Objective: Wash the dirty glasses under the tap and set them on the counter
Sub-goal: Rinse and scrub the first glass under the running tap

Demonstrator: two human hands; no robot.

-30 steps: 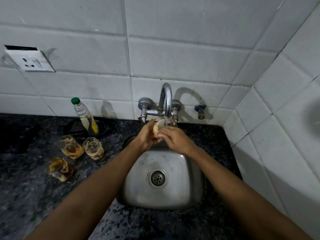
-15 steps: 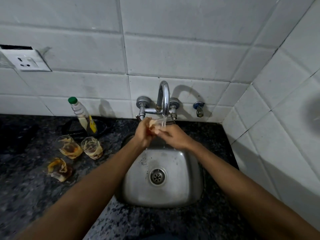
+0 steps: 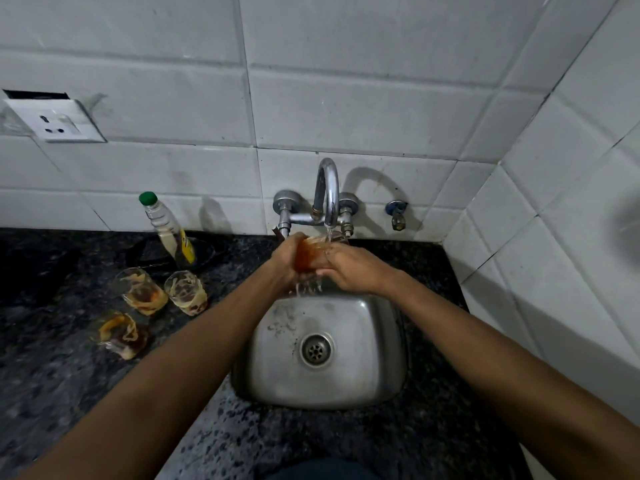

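While held under water, one glass (image 3: 309, 257); three dirty glasses (image 3: 145, 295).

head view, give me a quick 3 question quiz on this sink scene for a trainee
1. How many dirty glasses stand on the counter left of the sink?
2. True or false: the tap is running.
3. The glass under the tap is held by: A) left hand only B) right hand only C) both hands

Key: 1) three 2) true 3) C
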